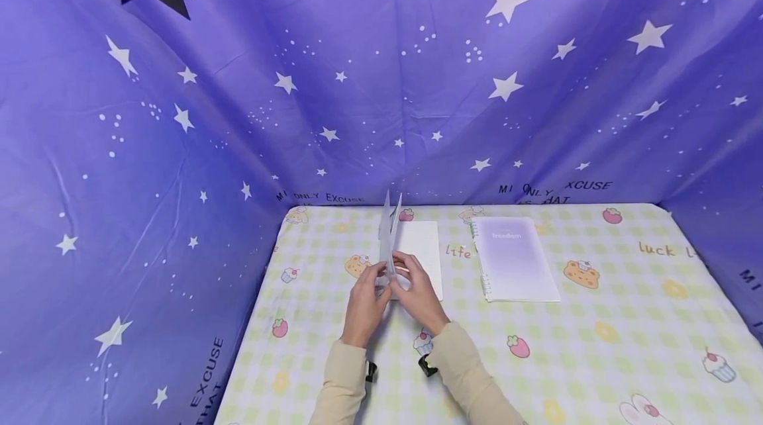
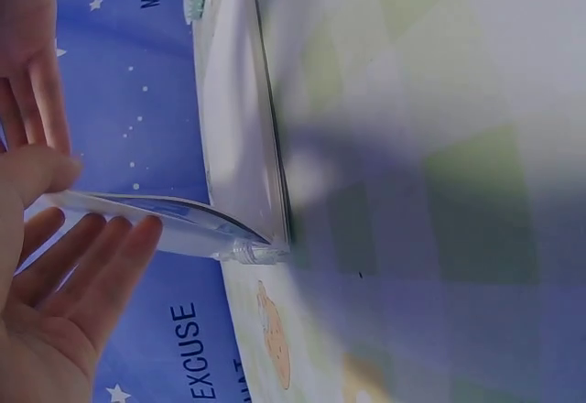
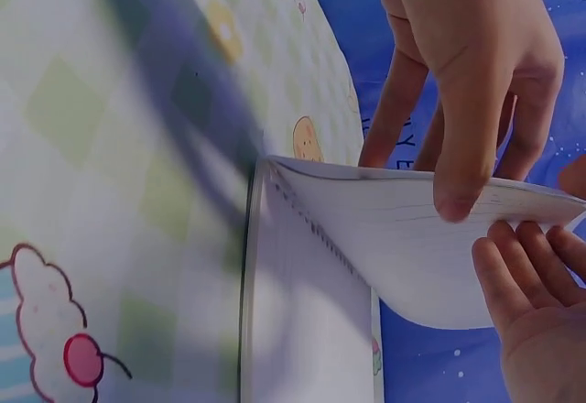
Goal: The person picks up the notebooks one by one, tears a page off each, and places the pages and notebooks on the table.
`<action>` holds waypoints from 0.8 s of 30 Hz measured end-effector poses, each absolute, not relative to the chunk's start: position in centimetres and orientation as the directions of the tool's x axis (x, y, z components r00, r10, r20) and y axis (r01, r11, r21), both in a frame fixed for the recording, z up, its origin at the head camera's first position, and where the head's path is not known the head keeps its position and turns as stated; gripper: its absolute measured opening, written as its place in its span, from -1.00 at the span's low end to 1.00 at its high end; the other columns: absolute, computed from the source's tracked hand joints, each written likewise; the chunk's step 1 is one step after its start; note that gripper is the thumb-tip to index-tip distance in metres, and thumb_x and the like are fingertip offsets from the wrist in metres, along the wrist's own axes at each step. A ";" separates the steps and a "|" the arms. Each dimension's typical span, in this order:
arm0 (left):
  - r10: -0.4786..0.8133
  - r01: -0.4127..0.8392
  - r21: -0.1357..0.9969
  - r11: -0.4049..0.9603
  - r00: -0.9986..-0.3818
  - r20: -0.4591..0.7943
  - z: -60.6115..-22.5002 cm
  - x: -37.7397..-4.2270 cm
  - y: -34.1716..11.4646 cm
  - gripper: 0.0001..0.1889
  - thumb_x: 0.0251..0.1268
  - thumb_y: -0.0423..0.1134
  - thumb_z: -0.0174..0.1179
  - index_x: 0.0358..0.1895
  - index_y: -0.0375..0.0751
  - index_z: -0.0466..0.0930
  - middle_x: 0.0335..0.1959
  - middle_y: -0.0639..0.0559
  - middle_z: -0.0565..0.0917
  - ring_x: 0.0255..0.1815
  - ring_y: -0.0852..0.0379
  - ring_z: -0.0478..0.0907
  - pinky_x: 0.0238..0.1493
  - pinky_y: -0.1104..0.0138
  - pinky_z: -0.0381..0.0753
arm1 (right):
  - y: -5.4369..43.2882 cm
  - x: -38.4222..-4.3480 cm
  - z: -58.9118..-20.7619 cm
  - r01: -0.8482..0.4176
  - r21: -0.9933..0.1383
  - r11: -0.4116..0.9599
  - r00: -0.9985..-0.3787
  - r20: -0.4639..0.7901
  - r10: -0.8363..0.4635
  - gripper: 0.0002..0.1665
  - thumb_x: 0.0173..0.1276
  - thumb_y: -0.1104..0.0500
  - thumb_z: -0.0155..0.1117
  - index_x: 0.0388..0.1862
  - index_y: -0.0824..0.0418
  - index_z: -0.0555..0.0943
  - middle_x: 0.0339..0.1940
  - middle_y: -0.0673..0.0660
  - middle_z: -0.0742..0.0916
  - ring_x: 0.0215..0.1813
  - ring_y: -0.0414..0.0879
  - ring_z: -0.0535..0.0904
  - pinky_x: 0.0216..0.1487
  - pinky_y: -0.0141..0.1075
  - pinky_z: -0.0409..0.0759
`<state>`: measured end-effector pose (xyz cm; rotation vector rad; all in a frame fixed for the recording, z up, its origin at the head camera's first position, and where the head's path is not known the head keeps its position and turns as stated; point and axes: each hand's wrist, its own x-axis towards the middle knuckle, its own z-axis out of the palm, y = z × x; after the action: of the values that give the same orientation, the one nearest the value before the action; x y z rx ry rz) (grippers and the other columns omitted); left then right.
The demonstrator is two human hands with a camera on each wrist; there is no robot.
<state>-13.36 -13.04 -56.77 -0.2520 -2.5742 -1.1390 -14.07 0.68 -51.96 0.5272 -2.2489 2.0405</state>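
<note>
A spiral notebook [image 1: 422, 259] lies open on the table, with lined pages flat on its right side. Its cover and some leaves [image 3: 394, 238] stand upright from the binding. My left hand [image 1: 366, 299] pinches these leaves near their edge, its thumb on the right face and its fingers [image 2: 110, 256] behind. From the other side my right hand [image 1: 420, 292] holds the leaves, with its fingers [image 3: 522, 256] against the right face and its thumb at the edge. How many leaves each hand holds is hidden.
To the right lies a closed spiral notebook [image 1: 517, 263] with a purple-white cover reading "freedom". A checked tablecloth [image 1: 602, 372] with printed cakes, bears and strawberries covers the table. Purple starred curtains [image 1: 393, 81] enclose the back and sides.
</note>
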 end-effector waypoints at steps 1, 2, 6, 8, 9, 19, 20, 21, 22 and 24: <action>0.024 0.283 0.692 0.664 -0.933 0.358 -56.7 -13.3 -13.1 -0.54 0.23 -0.41 0.30 0.22 -0.23 0.51 0.01 -0.09 0.66 0.00 0.01 0.67 -0.09 0.37 0.73 | 0.5 -14.2 -52.5 -0.292 -0.954 0.063 -0.939 0.273 -0.209 -0.42 0.28 0.57 0.14 0.29 0.64 0.32 0.16 0.53 0.50 0.22 0.40 0.50 0.31 0.17 0.46; 0.016 0.282 0.695 0.661 -0.931 0.364 -56.7 -13.3 -13.1 -0.55 0.23 -0.43 0.29 0.22 -0.23 0.51 0.01 -0.09 0.66 0.00 0.01 0.67 -0.09 0.38 0.73 | 0.3 -14.4 -52.9 -0.293 -0.954 0.066 -0.939 0.274 -0.209 -0.42 0.30 0.55 0.15 0.30 0.62 0.32 0.17 0.52 0.50 0.24 0.38 0.50 0.32 0.17 0.45; -0.004 0.274 0.692 0.668 -0.928 0.372 -56.7 -13.3 -13.3 -0.59 0.27 -0.45 0.25 0.20 -0.26 0.52 0.02 -0.12 0.66 0.01 0.00 0.67 -0.09 0.37 0.73 | -0.1 -14.9 -54.5 -0.299 -0.948 0.110 -0.938 0.271 -0.214 -0.41 0.34 0.42 0.26 0.34 0.47 0.37 0.19 0.40 0.54 0.27 0.26 0.50 0.33 0.10 0.48; -0.017 0.266 0.695 0.667 -0.928 0.372 -56.7 -13.3 -13.5 -0.61 0.29 -0.45 0.24 0.19 -0.30 0.52 0.05 -0.15 0.66 0.03 -0.03 0.67 -0.09 0.37 0.73 | -0.1 -15.0 -54.9 -0.295 -0.946 0.134 -0.938 0.261 -0.226 -0.40 0.35 0.34 0.31 0.34 0.39 0.40 0.20 0.33 0.55 0.29 0.20 0.50 0.34 0.03 0.49; -0.024 0.261 0.698 0.667 -0.929 0.370 -56.7 -13.3 -13.5 -0.61 0.31 -0.44 0.23 0.19 -0.33 0.52 0.07 -0.17 0.65 0.04 -0.05 0.67 -0.10 0.37 0.73 | -0.1 -14.9 -55.0 -0.296 -0.944 0.147 -0.938 0.257 -0.233 -0.41 0.36 0.31 0.32 0.34 0.36 0.41 0.20 0.30 0.56 0.30 0.18 0.50 0.34 0.00 0.50; -0.090 0.233 0.742 0.628 -0.926 0.367 -56.4 -13.0 -14.5 -0.63 0.36 -0.44 0.18 0.21 -0.38 0.50 0.03 -0.23 0.66 0.00 -0.09 0.69 -0.17 0.39 0.74 | -0.7 -15.3 -57.2 -0.362 -0.904 0.228 -0.914 0.296 -0.277 -0.41 0.35 0.40 0.25 0.34 0.46 0.39 0.17 0.39 0.57 0.26 0.23 0.51 0.26 0.02 0.55; -0.099 0.228 0.745 0.627 -0.925 0.366 -56.4 -12.9 -14.6 -0.64 0.36 -0.44 0.18 0.20 -0.37 0.51 0.02 -0.22 0.67 -0.01 -0.09 0.69 -0.18 0.38 0.75 | -0.8 -15.3 -57.5 -0.363 -0.902 0.233 -0.913 0.295 -0.281 -0.40 0.34 0.40 0.26 0.35 0.46 0.39 0.18 0.38 0.57 0.26 0.22 0.51 0.26 0.01 0.56; -0.106 0.221 0.749 0.625 -0.926 0.362 -56.3 -12.8 -14.6 -0.65 0.36 -0.43 0.18 0.19 -0.36 0.52 0.00 -0.22 0.68 -0.02 -0.08 0.70 -0.18 0.38 0.75 | -0.9 -15.4 -57.8 -0.368 -0.899 0.238 -0.911 0.297 -0.286 -0.40 0.34 0.39 0.26 0.35 0.45 0.39 0.18 0.37 0.57 0.26 0.22 0.52 0.25 0.01 0.57; -0.112 0.216 0.751 0.624 -0.926 0.360 -56.3 -12.8 -14.7 -0.66 0.36 -0.43 0.18 0.18 -0.35 0.52 -0.01 -0.21 0.68 -0.03 -0.07 0.70 -0.19 0.38 0.75 | -1.0 -15.4 -58.0 -0.371 -0.896 0.242 -0.909 0.298 -0.291 -0.39 0.34 0.39 0.27 0.36 0.44 0.39 0.19 0.36 0.58 0.25 0.21 0.52 0.24 0.00 0.58; -0.128 0.210 0.752 0.625 -0.922 0.364 -56.2 -12.7 -14.9 -0.66 0.36 -0.43 0.19 0.18 -0.34 0.53 -0.03 -0.20 0.69 -0.06 -0.05 0.71 -0.21 0.39 0.75 | -1.3 -15.4 -58.4 -0.381 -0.889 0.253 -0.904 0.302 -0.301 -0.38 0.34 0.38 0.28 0.36 0.42 0.40 0.20 0.34 0.58 0.24 0.21 0.54 0.23 -0.01 0.58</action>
<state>-12.75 -14.90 -56.21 -0.0656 -2.4653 -1.2123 -15.36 -1.30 -58.39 0.6631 -2.4304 1.7580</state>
